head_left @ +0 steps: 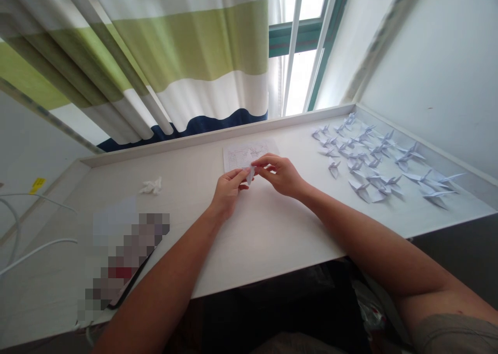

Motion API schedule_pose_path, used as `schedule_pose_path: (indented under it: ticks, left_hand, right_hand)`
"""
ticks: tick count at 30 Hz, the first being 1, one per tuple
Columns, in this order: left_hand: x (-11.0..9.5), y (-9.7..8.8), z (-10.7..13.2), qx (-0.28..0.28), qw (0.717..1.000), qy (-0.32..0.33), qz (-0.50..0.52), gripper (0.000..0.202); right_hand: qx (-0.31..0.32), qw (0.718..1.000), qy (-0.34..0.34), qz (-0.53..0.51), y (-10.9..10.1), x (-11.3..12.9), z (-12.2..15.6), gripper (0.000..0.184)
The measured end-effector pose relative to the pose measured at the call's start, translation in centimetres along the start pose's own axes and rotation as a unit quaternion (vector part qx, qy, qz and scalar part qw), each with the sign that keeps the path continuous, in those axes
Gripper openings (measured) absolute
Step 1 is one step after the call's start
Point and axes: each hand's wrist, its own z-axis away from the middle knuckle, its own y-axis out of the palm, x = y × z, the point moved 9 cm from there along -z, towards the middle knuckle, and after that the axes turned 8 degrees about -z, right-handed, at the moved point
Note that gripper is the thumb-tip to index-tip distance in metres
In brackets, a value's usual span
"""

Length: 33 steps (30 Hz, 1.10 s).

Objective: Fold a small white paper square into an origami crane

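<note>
Both my hands meet over the middle of the white table (272,240). My left hand (227,190) and my right hand (280,175) each pinch a small folded piece of pale paper (250,174) held between them, just above the tabletop. Right behind the hands lies a printed paper sheet (239,154), flat on the table. Fingers of both hands are closed on the folded paper.
Several folded paper cranes (373,159) are spread over the right part of the table. A crumpled white paper figure (151,186) lies to the left. A blurred flat object (120,255) rests near the left front edge. White cables (23,240), a striped curtain (155,58) and a window (303,48) lie beyond.
</note>
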Motion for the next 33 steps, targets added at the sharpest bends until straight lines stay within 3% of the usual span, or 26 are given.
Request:
schedule_pose_path:
  ticks: [5, 11, 17, 26, 29, 33]
  left_hand:
    - [0.0, -1.0, -0.2, -0.036, 0.999, 0.001, -0.016, 0.023]
    - [-0.5, 0.4, 0.2, 0.045, 0.999, 0.008, -0.030, 0.040]
    - [-0.2, 1.0, 0.5, 0.054, 0.998, -0.025, -0.005, 0.043]
    - [-0.1, 0.6, 0.4, 0.050, 0.997, -0.038, -0.039, 0.035]
    - [-0.3, 0.7, 0.5, 0.057, 0.996, -0.033, -0.066, 0.035]
    - [-0.8, -0.1, 0.2, 0.004, 0.993, 0.010, -0.114, 0.034]
  right_hand:
    - [-0.006, 1.000, -0.002, -0.004, -0.5, 0.2, -0.1, 0.017]
    - [0.007, 0.996, 0.076, -0.051, -0.3, -1.2, -0.3, 0.023]
    - [0.020, 0.992, 0.099, -0.077, 0.3, -1.4, -0.1, 0.041]
    - [0.011, 0.999, 0.032, -0.017, 0.3, -0.4, -0.1, 0.010]
    - [0.004, 0.999, 0.040, -0.015, 0.0, -0.8, -0.2, 0.015]
    - [-0.002, 0.996, 0.075, -0.038, 0.0, -1.9, -0.2, 0.022]
